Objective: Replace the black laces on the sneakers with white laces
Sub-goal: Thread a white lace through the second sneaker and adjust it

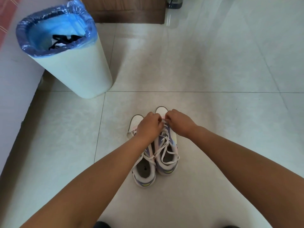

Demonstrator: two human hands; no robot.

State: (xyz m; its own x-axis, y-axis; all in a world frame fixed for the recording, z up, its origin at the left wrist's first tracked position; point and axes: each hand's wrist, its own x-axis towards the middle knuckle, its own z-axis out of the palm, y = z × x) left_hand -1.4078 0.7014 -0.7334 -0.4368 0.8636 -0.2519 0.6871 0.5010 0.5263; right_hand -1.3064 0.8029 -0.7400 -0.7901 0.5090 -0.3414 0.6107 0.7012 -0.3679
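Down at centre frame, my left hand (148, 125) and right hand (178, 121) curl their fingers, pinching the white laces (164, 142) near the toe of the right sneaker (167, 155). Just beside it, touching, sits the left sneaker (144, 171) on pale floor tiles (230, 112). Upper left, a white bin (74, 69) with a blue liner (54, 18) holds the black laces (63, 40).

Pale glossy floor tiles (213, 66) with thin dark joints fill the room, catching soft daylight. A white bin (77, 71) (blue liner (56, 27) over its rim) stands by the left wall (14, 89); brown wooden furniture (125, 9) stands behind.
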